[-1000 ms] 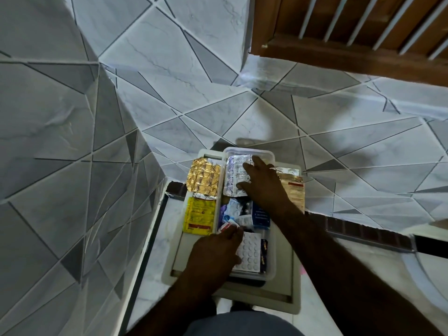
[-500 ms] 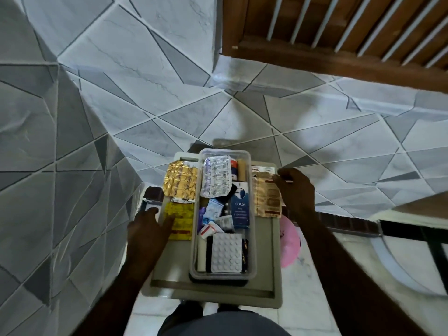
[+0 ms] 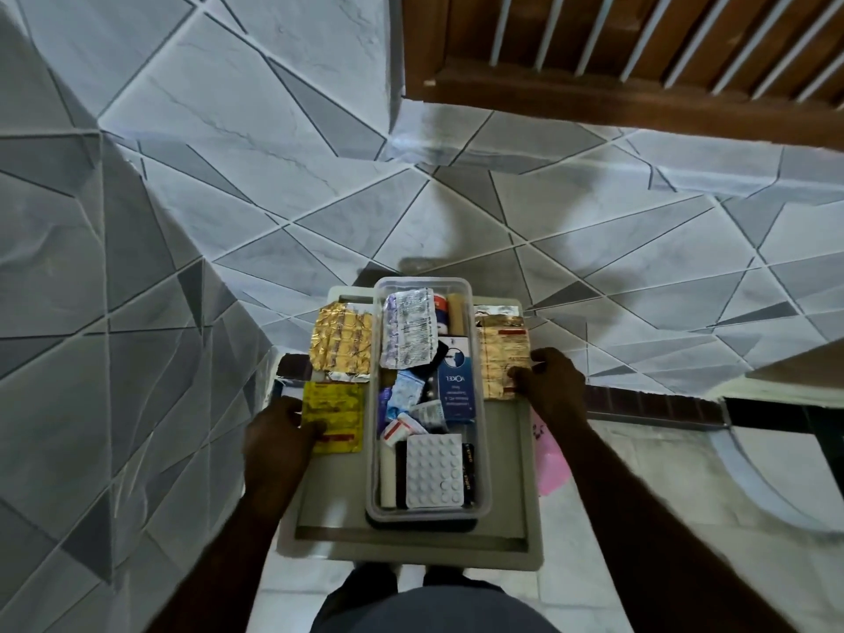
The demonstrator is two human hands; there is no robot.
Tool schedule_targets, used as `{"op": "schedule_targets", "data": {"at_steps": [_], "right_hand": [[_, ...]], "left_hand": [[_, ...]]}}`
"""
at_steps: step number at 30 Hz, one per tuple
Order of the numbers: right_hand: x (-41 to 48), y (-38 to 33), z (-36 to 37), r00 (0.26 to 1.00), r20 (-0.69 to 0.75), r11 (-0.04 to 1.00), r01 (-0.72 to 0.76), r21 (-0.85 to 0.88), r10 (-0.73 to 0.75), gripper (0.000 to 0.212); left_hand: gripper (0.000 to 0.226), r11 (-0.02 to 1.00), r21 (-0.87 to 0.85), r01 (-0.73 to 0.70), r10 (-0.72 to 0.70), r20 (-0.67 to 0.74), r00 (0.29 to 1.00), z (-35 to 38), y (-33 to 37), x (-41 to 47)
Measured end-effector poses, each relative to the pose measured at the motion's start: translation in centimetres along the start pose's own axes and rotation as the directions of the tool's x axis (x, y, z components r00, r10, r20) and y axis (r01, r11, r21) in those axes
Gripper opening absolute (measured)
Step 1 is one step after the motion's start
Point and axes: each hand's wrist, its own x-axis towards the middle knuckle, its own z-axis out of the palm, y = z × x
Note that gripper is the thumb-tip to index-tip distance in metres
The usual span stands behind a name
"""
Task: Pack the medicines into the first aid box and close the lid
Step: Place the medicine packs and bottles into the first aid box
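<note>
We are gathering loose strips: left hand pinching the yellow strip, right hand gripping the tan strip (both beside the clear box); next, we judge, lifting them in

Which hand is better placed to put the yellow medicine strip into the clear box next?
Left. The left hand already touches the yellow strip beside the clear box; the right hand is across it, at the tan strip.
</note>
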Motion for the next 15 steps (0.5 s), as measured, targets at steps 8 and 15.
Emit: {"op": "schedule_targets", "data": {"at_steps": [8,15], "right_hand": [[0.4,0.4,-2.2,0.995,0.034,0.959,-0.102,0.263,0.096,0.013],[-1.1,-1.6,-5.8,0.997,-0.028,0.906,-0.05,0.42,0.068,0.012]], "left_hand": [[0.015,0.797,-0.517,0.311,-0.236,0.207,0.949,-3.3,-1.8,-0.3],[0.013,0.74,-0.603,0.297,-0.135,0.299,0.945,-6.3,0.2,-1.8]]}}
